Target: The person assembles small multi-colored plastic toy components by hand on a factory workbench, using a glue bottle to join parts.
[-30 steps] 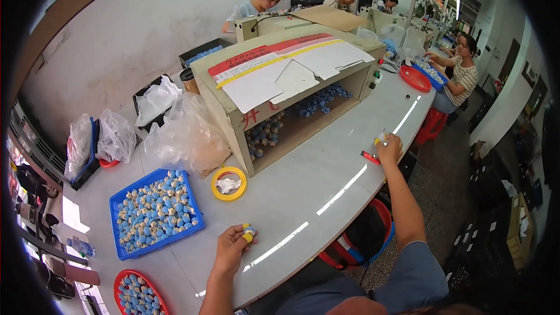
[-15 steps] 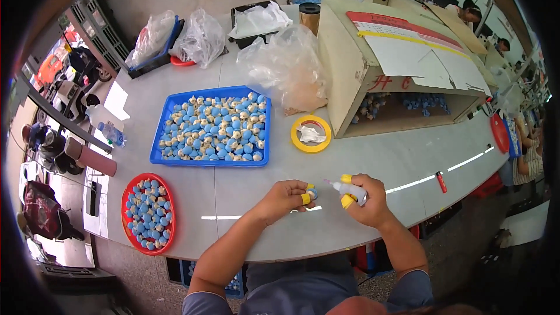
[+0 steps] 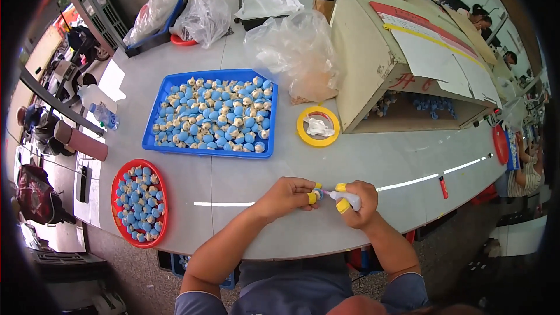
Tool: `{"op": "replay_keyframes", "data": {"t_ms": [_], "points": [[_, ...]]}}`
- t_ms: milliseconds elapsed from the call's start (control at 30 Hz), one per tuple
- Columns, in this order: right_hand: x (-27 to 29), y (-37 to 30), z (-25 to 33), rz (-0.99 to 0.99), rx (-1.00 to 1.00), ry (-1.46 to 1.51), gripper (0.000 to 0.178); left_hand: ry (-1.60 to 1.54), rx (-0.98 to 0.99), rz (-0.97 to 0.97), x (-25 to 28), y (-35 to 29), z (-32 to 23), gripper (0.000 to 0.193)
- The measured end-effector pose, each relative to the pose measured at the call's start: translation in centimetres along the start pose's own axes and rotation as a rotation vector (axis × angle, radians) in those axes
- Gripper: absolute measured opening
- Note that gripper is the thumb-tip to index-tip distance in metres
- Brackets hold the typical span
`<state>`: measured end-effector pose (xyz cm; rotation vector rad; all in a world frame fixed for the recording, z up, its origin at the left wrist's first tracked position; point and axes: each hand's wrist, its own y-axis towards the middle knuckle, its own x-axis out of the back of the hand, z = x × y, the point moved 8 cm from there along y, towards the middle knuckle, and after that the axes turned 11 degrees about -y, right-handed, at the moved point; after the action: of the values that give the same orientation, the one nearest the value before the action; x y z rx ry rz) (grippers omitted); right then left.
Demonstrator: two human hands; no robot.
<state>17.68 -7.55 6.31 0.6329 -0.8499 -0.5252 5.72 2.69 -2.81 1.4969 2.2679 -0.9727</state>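
Between the yellow-wrapped fingertips of my left hand [image 3: 290,199] is a small blue figurine piece [image 3: 318,194], mostly covered by the fingers. My right hand [image 3: 363,203] is closed round a white squeeze bottle [image 3: 348,199] with a thin pinkish nozzle, and yellow wraps cover its thumb and finger too. The nozzle tip points left and meets or nearly meets the blue piece. Many similar blue-and-cream pieces fill a blue tray [image 3: 153,145] beyond my left hand. More of them lie in a red oval basket [image 3: 165,213] at the left.
A yellow tape roll [image 3: 303,134] with crumpled white paper inside lies beyond my hands. A beige box-like cabinet [image 3: 364,58] stands at the right rear, beside a clear plastic bag [image 3: 286,46]. A red marker-like object [image 3: 443,188] lies right. People work at the far right.
My right hand has brought the squeeze bottle left, so its nozzle is now at the piece in my left hand. The whole view has shifted slightly.
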Motion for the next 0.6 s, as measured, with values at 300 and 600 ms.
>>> {"op": "replay_keyframes", "data": {"t_ms": [300, 600], "points": [[-0.2, 1.0, 1.0, 0.015, 0.055, -0.018, 0.023, 0.019, -0.022, 0.014, 0.0, -0.1, 0.1, 0.037], [-0.3, 0.8, 0.9, 0.031, 0.067, -0.033, 0.024, 0.037, -0.012, -0.003, -0.3, -0.2, -0.1, 0.036]]}}
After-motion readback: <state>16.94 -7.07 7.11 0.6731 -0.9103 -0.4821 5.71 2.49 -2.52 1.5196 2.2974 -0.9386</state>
